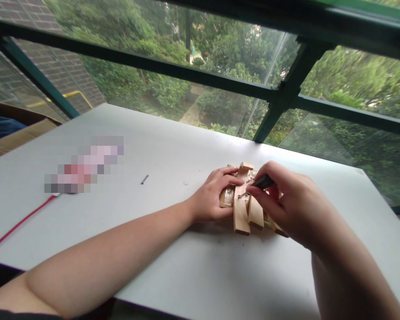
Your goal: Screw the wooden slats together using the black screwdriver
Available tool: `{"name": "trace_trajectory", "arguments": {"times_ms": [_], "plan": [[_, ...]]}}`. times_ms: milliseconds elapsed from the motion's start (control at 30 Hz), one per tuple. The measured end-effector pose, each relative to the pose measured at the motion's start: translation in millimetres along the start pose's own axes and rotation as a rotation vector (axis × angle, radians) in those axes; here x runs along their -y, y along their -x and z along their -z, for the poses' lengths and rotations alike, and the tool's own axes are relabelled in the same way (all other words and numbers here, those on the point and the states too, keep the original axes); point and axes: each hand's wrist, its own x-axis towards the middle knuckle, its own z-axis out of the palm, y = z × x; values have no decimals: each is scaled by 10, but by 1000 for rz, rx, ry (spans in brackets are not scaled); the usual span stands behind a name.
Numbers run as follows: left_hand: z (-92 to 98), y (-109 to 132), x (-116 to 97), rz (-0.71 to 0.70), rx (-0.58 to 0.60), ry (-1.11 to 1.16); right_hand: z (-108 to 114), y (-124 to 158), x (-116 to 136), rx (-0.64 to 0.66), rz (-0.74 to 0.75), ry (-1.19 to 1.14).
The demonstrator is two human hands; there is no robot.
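My right hand (296,204) pinches the dark handle of a small screwdriver (264,181). Its thin metal shaft slants down to a dark spot on the face of a pale wooden strip (242,218). With fingers bent over the same strip, my left hand (215,195) holds it from the left side. Another wooden strip (256,214) lies beside it, and a third is partly covered by my right hand. Beneath and around the strips is crinkled clear plastic (226,198), whose full shape is hidden.
A thin grey screw-like piece (144,179) lies on the white table (160,146) left of my hands. Farther left is a pixelated object (82,171) with a red cord (20,224). A cardboard box (30,138) stands past the left edge. Windows with dark green frames (283,98) border the far side.
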Motion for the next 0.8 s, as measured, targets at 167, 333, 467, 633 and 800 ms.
{"name": "trace_trajectory", "arguments": {"times_ms": [167,333,467,633,800], "plan": [[33,0,-13,3,17,-4,-52,-20,-1,-47,-21,-36],[11,-5,-2,6,14,13,-61,-28,-10,-52,39,-58],[-19,-3,9,12,-14,16,-52,-13,-5,-15,143,-117],[-21,1,8,14,-15,12,-15,23,28,91,171,-111],[-24,1,15,6,-21,15,24,39,40,95,118,-105]]}}
